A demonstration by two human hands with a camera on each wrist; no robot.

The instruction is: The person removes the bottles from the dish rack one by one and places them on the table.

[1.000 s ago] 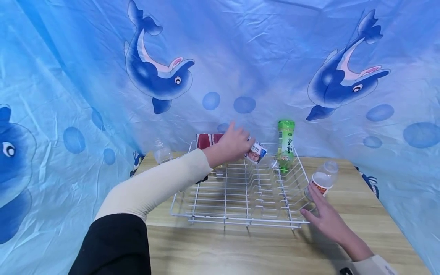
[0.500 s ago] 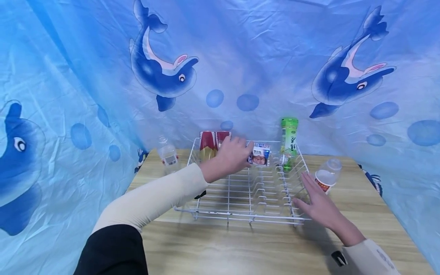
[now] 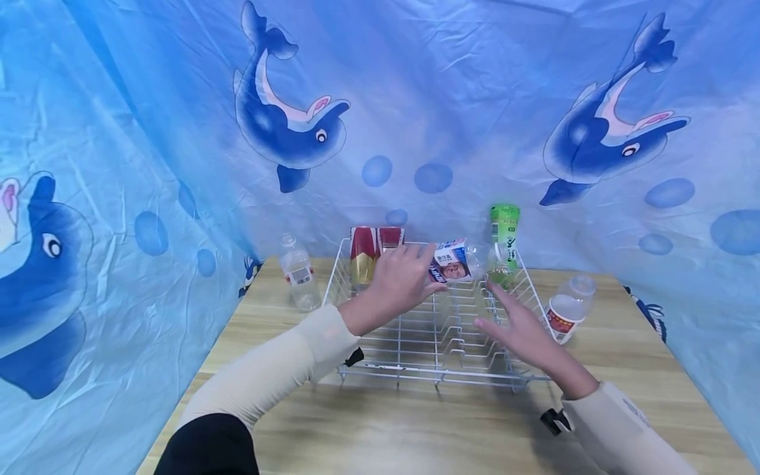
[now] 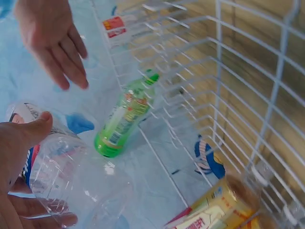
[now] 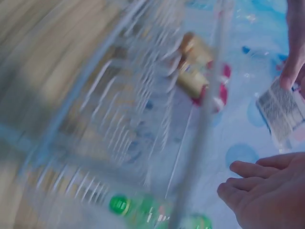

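Observation:
My left hand (image 3: pixel 396 280) grips a clear plastic bottle (image 3: pixel 450 262) with a blue-and-white label and holds it tilted sideways above the white wire rack (image 3: pixel 439 377). In the left wrist view, its thumb lies across the label and fingers curl round the clear body (image 4: pixel 62 162). My right hand (image 3: pixel 525 333) hovers over the rack's right side with fingers extended, holding nothing. It is a little apart from the bottle in the right wrist view. At the rack's back right corner stands a green bottle (image 3: pixel 505 231), cap down.
Two red-and-gold cans (image 3: pixel 363 254) stand in the rack's back left. On the wooden table, a clear bottle (image 3: pixel 301 280) is left of the rack, and another with a red-and-white label (image 3: pixel 567 313) is on the right. A dolphin-print curtain (image 3: pixel 415 119) hangs behind.
The labelled bottle has turned and tipped to the right in my left hand. My right hand has moved left from beside the right-hand bottle to over the rack.

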